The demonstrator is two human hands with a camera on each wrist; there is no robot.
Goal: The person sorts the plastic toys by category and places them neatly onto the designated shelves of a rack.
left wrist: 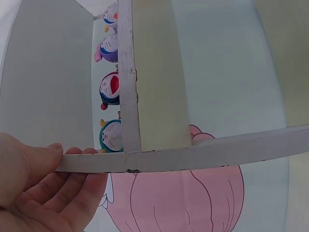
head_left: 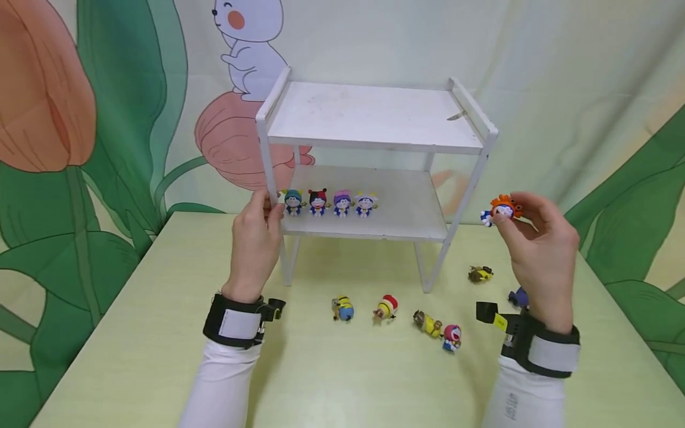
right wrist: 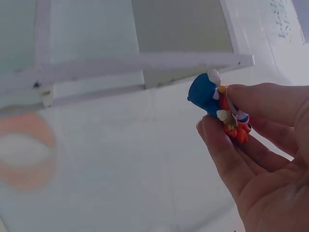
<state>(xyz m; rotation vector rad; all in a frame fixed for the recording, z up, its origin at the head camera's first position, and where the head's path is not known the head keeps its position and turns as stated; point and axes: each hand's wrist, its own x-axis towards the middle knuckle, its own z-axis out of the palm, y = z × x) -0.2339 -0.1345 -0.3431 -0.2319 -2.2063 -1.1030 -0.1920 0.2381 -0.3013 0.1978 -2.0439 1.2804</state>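
Note:
My right hand (head_left: 546,255) pinches a small blue-and-white figurine with an orange-red hat (head_left: 504,208), held in the air right of the shelf. In the right wrist view, thumb and fingers press it from both sides, its blue part (right wrist: 203,92) sticking out. My left hand (head_left: 254,246) grips the left front post of the white two-tier shelf (head_left: 374,144); the left wrist view has the thumb and fingers on either side of that post (left wrist: 169,159). Along the lower tier, near that hand, several figurines stand in a row, among them one with a red-and-black hat (head_left: 318,203).
On the table (head_left: 316,380) before the shelf lie a yellow-and-blue figurine (head_left: 343,309), a red-capped one (head_left: 386,308), a brown-and-yellow one (head_left: 427,324) and a pink-hooded one (head_left: 452,337). Another yellow one (head_left: 480,274) and a dark blue one (head_left: 518,297) lie near the right arm.

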